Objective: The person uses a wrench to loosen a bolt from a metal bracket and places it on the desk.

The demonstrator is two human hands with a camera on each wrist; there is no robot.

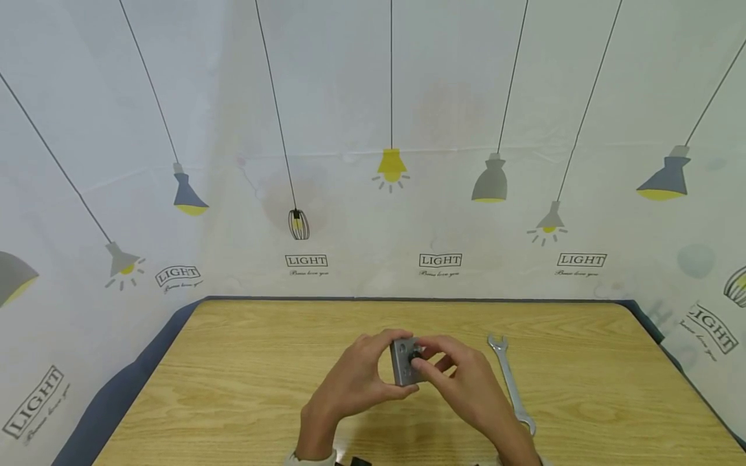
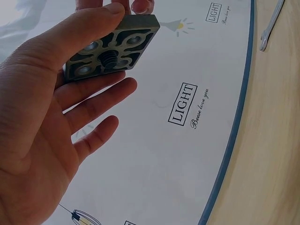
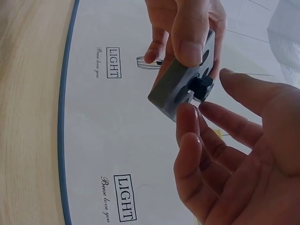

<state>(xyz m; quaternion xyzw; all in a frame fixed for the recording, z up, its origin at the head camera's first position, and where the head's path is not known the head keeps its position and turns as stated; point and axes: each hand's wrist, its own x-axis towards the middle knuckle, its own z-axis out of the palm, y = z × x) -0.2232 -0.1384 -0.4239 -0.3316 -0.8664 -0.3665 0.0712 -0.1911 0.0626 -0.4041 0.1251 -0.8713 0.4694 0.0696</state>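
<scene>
My left hand [image 1: 360, 375] grips a small square grey metal plate [image 1: 401, 364] by its edges, thumb on one side and fingers on the other. The plate has round holes near its corners and is held up over the table. A black bolt [image 3: 202, 86] goes through its middle, with the head standing out from the smooth face. On the ribbed back face, the left wrist view shows the bolt's threaded end [image 2: 108, 59]. My right hand [image 1: 466, 383] has thumb and fingertips around the bolt head, the index fingertip right at it in the right wrist view.
A combination wrench [image 1: 510, 382] lies on the wooden table [image 1: 233, 382], to the right of my right hand, open end away from me. Behind the table's dark-edged far side hangs a pale cloth [image 1: 350, 278] printed with lamps and lettering; it also runs along both sides.
</scene>
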